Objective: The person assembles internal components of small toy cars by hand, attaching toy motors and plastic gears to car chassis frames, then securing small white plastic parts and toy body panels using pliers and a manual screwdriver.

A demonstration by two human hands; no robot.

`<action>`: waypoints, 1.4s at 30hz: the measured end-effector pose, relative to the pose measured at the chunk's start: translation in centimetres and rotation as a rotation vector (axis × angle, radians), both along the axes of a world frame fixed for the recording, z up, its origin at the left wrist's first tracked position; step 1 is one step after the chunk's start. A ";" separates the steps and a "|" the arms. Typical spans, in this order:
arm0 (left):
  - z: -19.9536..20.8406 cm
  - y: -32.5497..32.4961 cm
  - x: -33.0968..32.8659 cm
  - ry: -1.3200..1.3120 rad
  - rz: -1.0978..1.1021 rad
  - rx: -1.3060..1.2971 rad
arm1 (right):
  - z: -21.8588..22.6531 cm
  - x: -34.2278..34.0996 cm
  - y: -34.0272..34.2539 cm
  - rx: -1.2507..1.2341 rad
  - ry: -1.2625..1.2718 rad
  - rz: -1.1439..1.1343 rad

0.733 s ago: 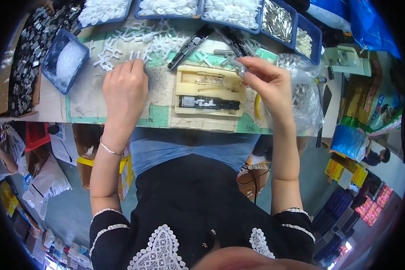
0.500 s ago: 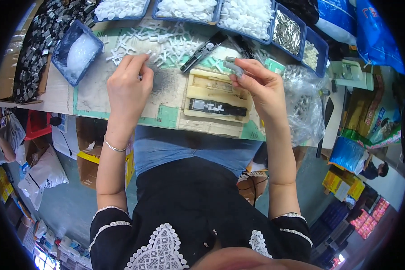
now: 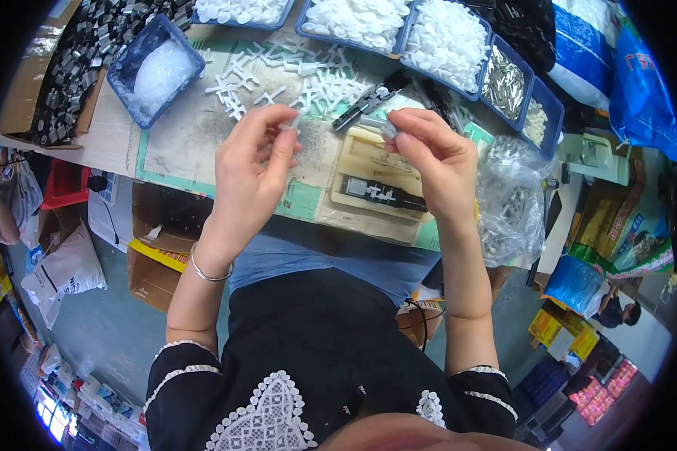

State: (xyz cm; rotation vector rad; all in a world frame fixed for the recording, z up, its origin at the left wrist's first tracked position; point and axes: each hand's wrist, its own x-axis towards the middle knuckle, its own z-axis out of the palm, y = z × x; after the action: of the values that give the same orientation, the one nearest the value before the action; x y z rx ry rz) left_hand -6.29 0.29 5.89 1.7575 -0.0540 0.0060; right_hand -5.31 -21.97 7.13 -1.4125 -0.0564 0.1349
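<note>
Above the front of the table, my left hand (image 3: 256, 169) pinches a small white plastic piece (image 3: 296, 120) between thumb and fingertips. A short way to its right, my right hand (image 3: 440, 158) grips a small grey plastic part (image 3: 384, 126), its narrow end pointing left toward the white piece. The two pieces are apart. Below my right hand lies a cream-coloured fixture tray (image 3: 341, 192) with a black housing (image 3: 384, 194) in its near slot; white cross-shaped bits sit on that housing. Another long black housing (image 3: 368, 99) lies just beyond the tray.
Loose white branched plastic parts (image 3: 331, 86) spread across the table's middle. Blue bins of white discs (image 3: 353, 22), metal pins (image 3: 504, 83) and small pale pieces (image 3: 535, 124) line the back. A blue bin (image 3: 139, 109) and black parts (image 3: 75, 98) are left; a clear bag (image 3: 511, 199) is right.
My left hand has moved right, toward my right hand, and a white plastic piece now shows at its fingertips. My right hand still holds the grey part. The whole view has shifted slightly.
</note>
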 end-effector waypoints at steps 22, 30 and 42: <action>2.0 13.5 7.4 -0.643 -0.034 1.216 | 0.7 -0.9 0.9 -0.084 -0.033 -0.064; 5.4 9.4 4.0 -0.170 0.100 0.228 | 3.2 -1.2 0.6 -0.027 -0.108 -0.061; 4.4 0.4 1.0 0.027 -0.117 -0.281 | 2.5 -2.1 1.5 0.114 -0.142 0.028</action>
State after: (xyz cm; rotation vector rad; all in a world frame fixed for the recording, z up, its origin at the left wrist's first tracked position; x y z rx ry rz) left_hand -5.33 0.64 10.31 1.4712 -0.1300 -0.0909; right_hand -7.39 -20.45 9.58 -1.3057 -0.1987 0.0537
